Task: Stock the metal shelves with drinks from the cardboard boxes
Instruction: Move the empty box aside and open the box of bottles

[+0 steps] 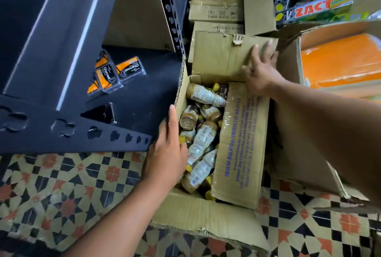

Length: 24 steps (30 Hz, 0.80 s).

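Note:
An open cardboard box [241,145] stands on the tiled floor beside a black metal shelf [127,100]. Inside it lie several brown drink bottles [201,143] with yellow caps and white labels, jumbled on their sides. My left hand [168,153] rests on the box's left wall, its thumb along the outside and its fingers reaching down inside among the bottles. My right hand [260,69] presses with spread fingers against the box's far flap [218,54], holding it back. The right flap with purple print folds inward over part of the bottles.
Orange-and-black Charcoal packs [115,73] lie on the low shelf. More cardboard boxes [216,3] are stacked behind. A box with orange packets [340,61] and ZACT cartons [313,7] stands at the right. Patterned floor tiles [68,193] spread in front.

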Available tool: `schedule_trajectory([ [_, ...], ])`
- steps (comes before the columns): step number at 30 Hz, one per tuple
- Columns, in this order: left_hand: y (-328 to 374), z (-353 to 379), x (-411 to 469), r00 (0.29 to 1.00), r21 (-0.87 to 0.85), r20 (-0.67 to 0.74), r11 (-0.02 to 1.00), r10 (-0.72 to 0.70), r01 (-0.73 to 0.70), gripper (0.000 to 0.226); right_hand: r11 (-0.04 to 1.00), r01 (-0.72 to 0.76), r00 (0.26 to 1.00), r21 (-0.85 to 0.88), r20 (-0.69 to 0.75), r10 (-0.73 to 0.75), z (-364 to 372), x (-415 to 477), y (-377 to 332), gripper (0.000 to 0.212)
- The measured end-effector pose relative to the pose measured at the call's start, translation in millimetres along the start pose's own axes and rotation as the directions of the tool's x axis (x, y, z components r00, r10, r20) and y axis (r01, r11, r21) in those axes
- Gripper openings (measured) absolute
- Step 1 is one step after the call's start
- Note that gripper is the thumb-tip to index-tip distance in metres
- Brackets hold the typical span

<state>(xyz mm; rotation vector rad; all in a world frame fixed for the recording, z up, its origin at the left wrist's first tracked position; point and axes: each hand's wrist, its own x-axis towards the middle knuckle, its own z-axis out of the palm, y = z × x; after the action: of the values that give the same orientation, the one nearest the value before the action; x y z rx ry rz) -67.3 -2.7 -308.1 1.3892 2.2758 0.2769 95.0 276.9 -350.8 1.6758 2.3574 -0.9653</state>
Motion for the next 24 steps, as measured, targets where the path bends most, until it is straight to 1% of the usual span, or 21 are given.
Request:
schedule_trajectory([
  [1, 1.3, -0.1, 0.7, 1.000, -0.001, 0.002, 1.000, -0.013, 0.013, 0.099, 1.000, -0.018, 0.996, -0.005, 0.092, 0.018, 6.6, 1.1, 3.2, 0.072],
  [2, 3.4, -0.1, 1.6, 1.000, -0.002, 0.006, 1.000, -0.024, 0.024, 0.100, 1.000, -0.011, 0.991, -0.028, 0.135, 0.014, 13.8, -1.4, 7.6, 0.072],
  [3, 5.3, 0.0, 2.5, 0.999, -0.004, 0.010, 1.000, -0.031, 0.031, 0.100, 0.997, 0.017, 0.989, -0.072, 0.145, -0.007, 21.2, -6.9, 12.2, 0.074],
  [5, 7.8, 0.6, 5.9, 0.999, -0.001, 0.012, 0.999, -0.038, 0.038, 0.099, 0.989, 0.069, 0.992, -0.133, 0.110, -0.055, 32.0, -18.0, 20.5, 0.082],
  [7, 11.1, -0.3, 10.0, 0.999, 0.019, 0.013, 0.999, -0.046, 0.046, 0.099, 0.992, 0.083, 0.994, -0.093, 0.075, -0.077, 36.1, -27.8, 24.4, 0.092],
  [10, 15.0, -2.5, 20.8, 1.000, 0.053, -0.001, 0.998, -0.019, 0.019, 0.098, 0.996, 0.089, 0.996, -0.017, 0.020, -0.089, 47.7, -33.4, 30.2, 0.105],
  [15, 14.0, -3.1, 28.6, 1.000, 0.105, -0.015, 0.994, 0.021, -0.019, 0.101, 0.993, 0.082, 0.995, -0.089, -0.044, -0.086, 68.2, -41.3, 31.8, 0.119],
  [18, 11.3, -0.7, 28.2, 0.998, 0.100, -0.057, 0.995, 0.012, -0.006, 0.102, 0.991, 0.014, 0.999, -0.134, -0.033, -0.019, 78.3, -59.0, 24.7, 0.139],
  [20, 9.2, 1.1, 28.3, 0.996, 0.087, -0.083, 0.996, 0.015, -0.008, 0.101, 0.974, -0.032, 0.999, -0.226, -0.022, 0.027, 89.1, -73.5, 17.1, 0.150],
  [22, 7.3, 2.7, 28.5, 0.995, 0.086, -0.095, 0.996, 0.017, -0.009, 0.100, 0.959, -0.075, 0.997, -0.274, -0.018, 0.072, 101.3, -82.2, 9.3, 0.153],
  [24, 6.7, 3.1, 28.4, 0.995, 0.088, -0.094, 0.996, 0.019, -0.011, 0.100, 0.957, -0.115, 0.993, -0.266, -0.021, 0.114, 106.8, -87.2, 2.1, 0.151],
])
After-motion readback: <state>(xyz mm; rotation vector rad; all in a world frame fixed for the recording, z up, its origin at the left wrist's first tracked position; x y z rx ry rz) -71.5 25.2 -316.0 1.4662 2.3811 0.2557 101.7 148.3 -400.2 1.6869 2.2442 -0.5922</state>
